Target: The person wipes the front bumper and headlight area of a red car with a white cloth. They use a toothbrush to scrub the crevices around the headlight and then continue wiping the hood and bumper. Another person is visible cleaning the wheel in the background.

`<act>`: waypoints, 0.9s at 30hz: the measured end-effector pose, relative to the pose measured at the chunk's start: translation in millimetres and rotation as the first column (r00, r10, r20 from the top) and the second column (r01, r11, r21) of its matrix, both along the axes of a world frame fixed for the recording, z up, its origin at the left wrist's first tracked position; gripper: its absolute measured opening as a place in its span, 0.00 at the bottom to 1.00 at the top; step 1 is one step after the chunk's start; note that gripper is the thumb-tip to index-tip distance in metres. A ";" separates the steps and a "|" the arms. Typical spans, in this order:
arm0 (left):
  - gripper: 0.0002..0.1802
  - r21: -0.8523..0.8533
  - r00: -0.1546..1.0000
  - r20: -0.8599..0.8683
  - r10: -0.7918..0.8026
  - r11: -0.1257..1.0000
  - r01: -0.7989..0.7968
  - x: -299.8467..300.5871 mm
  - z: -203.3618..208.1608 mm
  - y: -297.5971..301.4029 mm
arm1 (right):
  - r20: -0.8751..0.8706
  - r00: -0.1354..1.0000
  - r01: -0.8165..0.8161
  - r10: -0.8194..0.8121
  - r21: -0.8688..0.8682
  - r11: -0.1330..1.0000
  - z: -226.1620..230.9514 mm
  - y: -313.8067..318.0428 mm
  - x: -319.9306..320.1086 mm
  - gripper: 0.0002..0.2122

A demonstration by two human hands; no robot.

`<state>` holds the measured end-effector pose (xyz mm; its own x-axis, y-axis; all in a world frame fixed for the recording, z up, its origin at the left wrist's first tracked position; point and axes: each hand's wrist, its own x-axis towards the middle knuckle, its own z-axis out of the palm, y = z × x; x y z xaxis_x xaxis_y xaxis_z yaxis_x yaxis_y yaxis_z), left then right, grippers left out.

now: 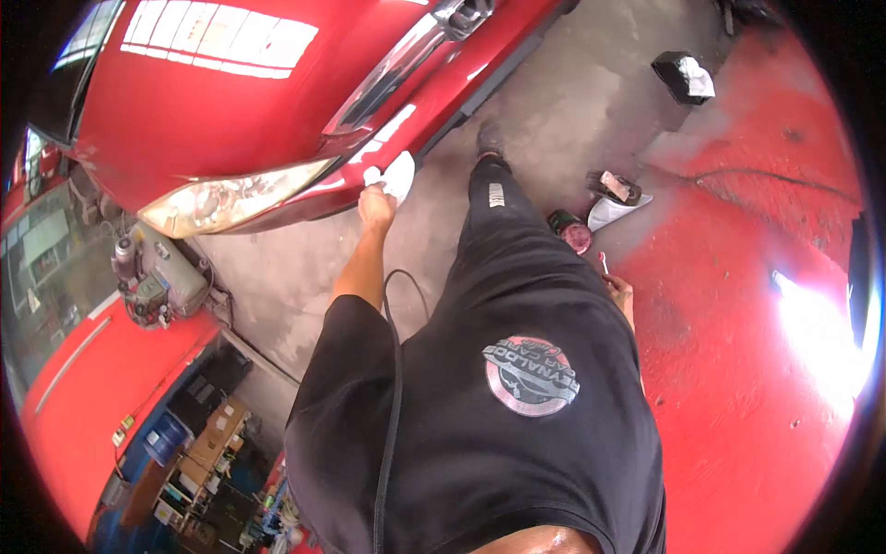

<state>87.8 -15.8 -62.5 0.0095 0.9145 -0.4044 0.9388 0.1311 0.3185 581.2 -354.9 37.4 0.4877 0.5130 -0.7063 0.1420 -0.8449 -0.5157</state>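
Note:
My left hand (377, 205) is closed around a bunched white cloth (399, 175), held at the red bumper (346, 181) of a car, beside its headlight (235, 196). Whether the cloth presses on the paint is hard to tell. The headlight's lens looks yellowish, and a chrome-edged grille (388, 74) lies farther along the front. Low at my right side, my right hand (622, 297) has its fingers closed on a thin toothbrush (604, 264) with a red and white head. My body hides part of that hand.
A dark jar with a pinkish end (572, 233) and a white container (616, 210) are to my right. Farther off sits a black box (681, 78) with white cloth. A compressor (171, 277) stands left, and a black hose (391, 388) runs over my body. A cable (775, 172) crosses the red surface.

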 end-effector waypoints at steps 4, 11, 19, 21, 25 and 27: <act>0.24 0.028 0.993 0.115 -0.013 1.000 0.010 14.6 -14.0 -28.1 | 0.004 0.995 -0.102 0.102 0.025 0.994 -22.1 -4.2 16.7 0.17; 0.25 0.020 0.916 0.392 -0.084 0.996 0.083 67.0 -33.5 -73.7 | 0.094 0.957 -0.277 0.274 0.019 0.961 3.0 28.6 26.9 0.17; 0.28 0.123 0.889 0.435 0.145 0.968 -0.218 43.8 -28.4 -69.5 | 0.044 0.966 -0.258 0.257 0.025 0.966 -6.6 39.7 27.8 0.16; 0.28 0.130 0.842 0.490 0.228 0.935 -0.329 29.6 5.6 -64.2 | 0.052 0.967 -0.253 0.251 0.037 0.967 -9.3 37.5 26.0 0.16; 0.28 0.357 0.867 0.441 0.232 0.841 -0.407 -17.3 10.7 -58.1 | 0.028 0.980 -0.196 0.196 0.018 0.980 -10.0 35.3 19.4 0.16; 0.28 0.475 0.896 0.386 0.217 0.786 -0.395 -32.3 8.1 -49.2 | 0.076 0.974 -0.217 0.215 0.017 0.976 -11.8 28.1 16.3 0.15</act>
